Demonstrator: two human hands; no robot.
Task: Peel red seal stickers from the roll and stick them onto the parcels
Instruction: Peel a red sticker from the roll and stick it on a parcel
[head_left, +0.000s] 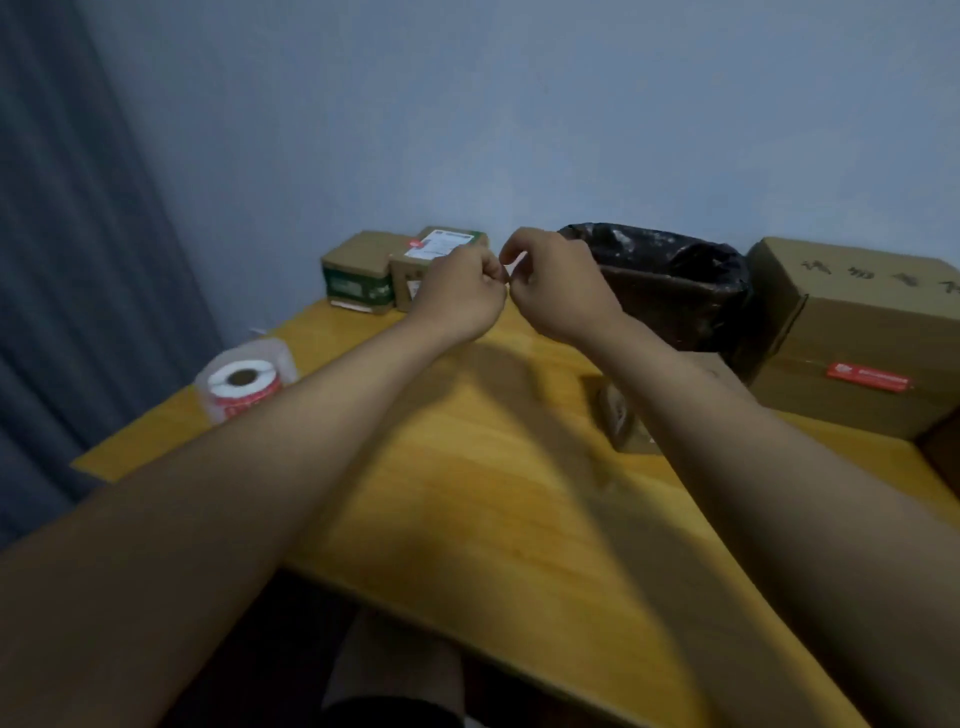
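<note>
Both hands meet fingertip to fingertip above the far part of the wooden table (467, 499). The left hand (460, 296) and right hand (556, 283) have their fingers curled in tight, pinching something small and pale between them, perhaps a sticker or its backing; the blur hides which. The sticker roll (243, 383) stands at the table's left edge, well apart from the hands. A bin lined with a black bag (670, 280) stands at the table's far side; its contents are hidden. Left of it, two small parcels (395, 273) touch each other. Right of it, a large parcel (862, 332) bears a red seal sticker (867, 375). A blue wall (519, 114) rises behind the table, a curtain (67, 234) to the left.
</note>
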